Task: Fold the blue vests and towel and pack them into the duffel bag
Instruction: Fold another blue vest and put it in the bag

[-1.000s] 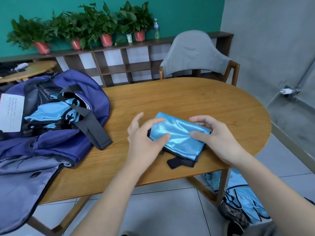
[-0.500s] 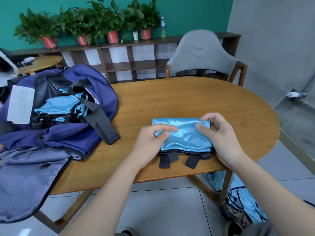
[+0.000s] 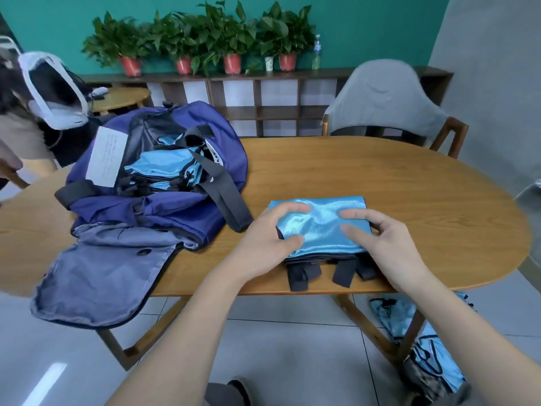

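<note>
The near edge of the folded blue vest [image 3: 320, 227] is partly covered by both hands, so the fold lines beneath the palms cannot be made out, and how many layers the stack has is unclear. Inside the open purple duffel bag [image 3: 175, 200] the packed blue vests [image 3: 164, 168] are partly masked by a dark shoulder strap [image 3: 222, 189] and black trim, so their count cannot be told. More blue fabric [image 3: 421, 344] on the floor under the table is cut off by a table leg and the right forearm. The folded vest is a shiny sky-blue rectangle with black straps poking out toward the table's [image 3: 380, 171] near edge; it lies flat on the wooden table, just right of the bag. The left hand [image 3: 269, 238] grips the vest's left end, fingers curled on top and thumb pressing the near side. The right hand [image 3: 377, 238] pinches the right end the same way.
</note>
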A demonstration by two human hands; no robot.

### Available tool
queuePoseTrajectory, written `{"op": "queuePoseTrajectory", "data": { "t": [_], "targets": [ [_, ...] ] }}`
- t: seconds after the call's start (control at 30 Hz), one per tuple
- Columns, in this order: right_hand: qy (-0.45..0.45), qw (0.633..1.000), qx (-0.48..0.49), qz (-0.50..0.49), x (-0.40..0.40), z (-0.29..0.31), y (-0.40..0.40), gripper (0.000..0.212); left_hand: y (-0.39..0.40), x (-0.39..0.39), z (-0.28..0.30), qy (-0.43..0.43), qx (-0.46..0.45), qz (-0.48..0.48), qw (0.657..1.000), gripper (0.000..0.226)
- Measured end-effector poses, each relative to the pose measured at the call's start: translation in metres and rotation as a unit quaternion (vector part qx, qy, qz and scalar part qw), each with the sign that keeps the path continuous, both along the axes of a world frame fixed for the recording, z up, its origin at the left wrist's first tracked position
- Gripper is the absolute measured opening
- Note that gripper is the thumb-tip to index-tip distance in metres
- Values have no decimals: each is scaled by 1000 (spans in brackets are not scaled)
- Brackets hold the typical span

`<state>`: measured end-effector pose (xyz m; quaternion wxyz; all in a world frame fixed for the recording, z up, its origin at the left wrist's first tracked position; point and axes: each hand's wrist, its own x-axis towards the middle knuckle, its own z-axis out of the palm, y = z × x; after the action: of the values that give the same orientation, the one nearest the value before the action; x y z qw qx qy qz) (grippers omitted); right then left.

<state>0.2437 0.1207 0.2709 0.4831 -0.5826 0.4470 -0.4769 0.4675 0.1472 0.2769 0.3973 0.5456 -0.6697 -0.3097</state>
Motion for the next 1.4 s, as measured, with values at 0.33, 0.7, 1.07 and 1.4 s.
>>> {"op": "queuePoseTrajectory", "data": {
  "t": [0.33,0.7,1.07,1.4],
  "targets": [
    [-36,998,-36,-22,90,3,16,14,42,66,-5,219,16,57,974,25],
    [9,995,-53,87,188,40,8,19,66,145,9,174,-105,246,948,34],
    [63,986,43,150,335,74,-74,24,-44,289,82,-110,34,231,966,34],
    [219,970,-103,31,370,66,-135,43,-114,318,75,-82,54,202,974,42]
  ]
}}
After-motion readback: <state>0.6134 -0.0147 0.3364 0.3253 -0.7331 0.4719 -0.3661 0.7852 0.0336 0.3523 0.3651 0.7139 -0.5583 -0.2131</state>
